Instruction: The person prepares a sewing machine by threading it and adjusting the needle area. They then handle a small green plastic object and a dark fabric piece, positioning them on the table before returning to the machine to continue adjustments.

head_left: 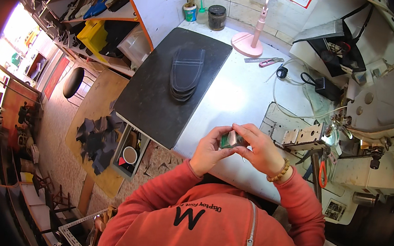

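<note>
My left hand point(209, 150) and my right hand point(261, 151) meet over the near edge of the white table. Between them they grip a small green and silvery box point(232, 139), its exact kind unclear because fingers cover its sides. Thumbs and fingertips of both hands press on it. To the left of my hands a black cutting mat point(154, 95) lies on the table. On it rests a stack of dark, rounded leather pieces point(187, 71) with light stitch lines.
A sewing machine point(378, 112) stands at the right, with orange-handled scissors point(323, 174) beside it. At the back are a pink stand point(247, 44), a pink cutter point(271, 62) and a dark jar point(216, 18). An open drawer point(130, 152) juts out below the mat.
</note>
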The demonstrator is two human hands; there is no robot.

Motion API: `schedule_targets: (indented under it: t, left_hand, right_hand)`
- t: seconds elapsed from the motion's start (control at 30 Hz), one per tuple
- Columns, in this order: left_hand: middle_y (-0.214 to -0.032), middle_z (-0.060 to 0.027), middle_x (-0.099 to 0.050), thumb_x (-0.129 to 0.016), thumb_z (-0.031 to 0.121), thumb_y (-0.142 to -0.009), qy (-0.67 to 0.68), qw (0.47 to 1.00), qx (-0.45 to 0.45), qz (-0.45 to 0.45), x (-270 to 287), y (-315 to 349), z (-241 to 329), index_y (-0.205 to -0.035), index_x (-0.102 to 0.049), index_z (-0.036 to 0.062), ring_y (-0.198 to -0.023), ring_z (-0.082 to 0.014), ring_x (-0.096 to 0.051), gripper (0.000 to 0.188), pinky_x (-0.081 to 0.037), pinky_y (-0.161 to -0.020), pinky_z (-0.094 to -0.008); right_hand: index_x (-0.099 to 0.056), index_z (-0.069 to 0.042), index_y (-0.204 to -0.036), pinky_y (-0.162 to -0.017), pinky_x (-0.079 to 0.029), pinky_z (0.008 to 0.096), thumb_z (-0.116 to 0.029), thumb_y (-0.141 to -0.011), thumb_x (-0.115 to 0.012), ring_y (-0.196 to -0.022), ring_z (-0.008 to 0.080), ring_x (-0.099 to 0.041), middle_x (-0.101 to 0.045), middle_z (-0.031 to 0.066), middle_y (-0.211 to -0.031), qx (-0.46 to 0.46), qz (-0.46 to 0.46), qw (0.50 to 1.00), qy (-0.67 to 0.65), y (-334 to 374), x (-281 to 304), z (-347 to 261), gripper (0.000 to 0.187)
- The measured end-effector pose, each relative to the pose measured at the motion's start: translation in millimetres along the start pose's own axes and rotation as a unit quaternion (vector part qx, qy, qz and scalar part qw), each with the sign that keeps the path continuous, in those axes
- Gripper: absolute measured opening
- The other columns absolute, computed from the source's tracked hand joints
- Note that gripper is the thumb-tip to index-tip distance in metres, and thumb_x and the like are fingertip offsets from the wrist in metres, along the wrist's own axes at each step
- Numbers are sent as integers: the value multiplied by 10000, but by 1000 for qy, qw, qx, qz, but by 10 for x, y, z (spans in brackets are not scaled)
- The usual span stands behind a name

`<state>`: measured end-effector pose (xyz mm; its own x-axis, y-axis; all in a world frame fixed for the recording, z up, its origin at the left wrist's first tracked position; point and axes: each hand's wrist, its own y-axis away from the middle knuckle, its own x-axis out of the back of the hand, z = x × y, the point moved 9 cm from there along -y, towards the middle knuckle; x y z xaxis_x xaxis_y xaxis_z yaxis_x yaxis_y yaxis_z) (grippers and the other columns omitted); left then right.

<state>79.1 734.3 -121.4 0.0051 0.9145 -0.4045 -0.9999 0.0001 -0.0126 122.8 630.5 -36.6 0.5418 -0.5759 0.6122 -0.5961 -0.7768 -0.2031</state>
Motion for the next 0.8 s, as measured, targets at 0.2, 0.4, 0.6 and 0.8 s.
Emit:
schedule_targets:
  t: [0.2,0.4,0.6,0.8]
  left_hand:
    - [-1273,-82,-521,-678,-20,-897,22,999,-24,36,24,43,59,-1373,-430,-1,-1183,-166,-529,537,-462,-1012,-309]
    - [-1281,-66,-504,-666,3,-915,33,999,-33,20,5,33,115,-1391,-412,17,-1186,-151,-515,539,-458,-1003,-303]
    - [-1286,-67,-507,-668,28,-922,35,999,-26,10,4,57,134,-1396,-402,28,-1187,-147,-512,544,-461,-995,-297]
    - [-1289,-63,-508,-670,33,-919,57,998,-19,16,9,59,155,-1401,-398,36,-1186,-146,-519,553,-451,-1007,-290]
  right_hand:
    - [-507,-49,-1386,-784,-543,357,-37,-875,-670,-943,312,-640,-577,145,-1199,31,55,997,-33,-6,-18,-65,537]
    - [-507,-62,-1391,-793,-545,364,-18,-886,-646,-992,334,-629,-564,153,-1219,39,59,998,0,-2,-4,-123,526]
    - [-501,-70,-1400,-780,-553,364,-12,-887,-641,-974,332,-639,-561,155,-1229,52,71,996,25,-9,12,-177,536]
    - [-498,-63,-1402,-781,-555,361,-4,-880,-646,-979,326,-644,-576,155,-1226,51,83,995,27,4,17,-200,545]
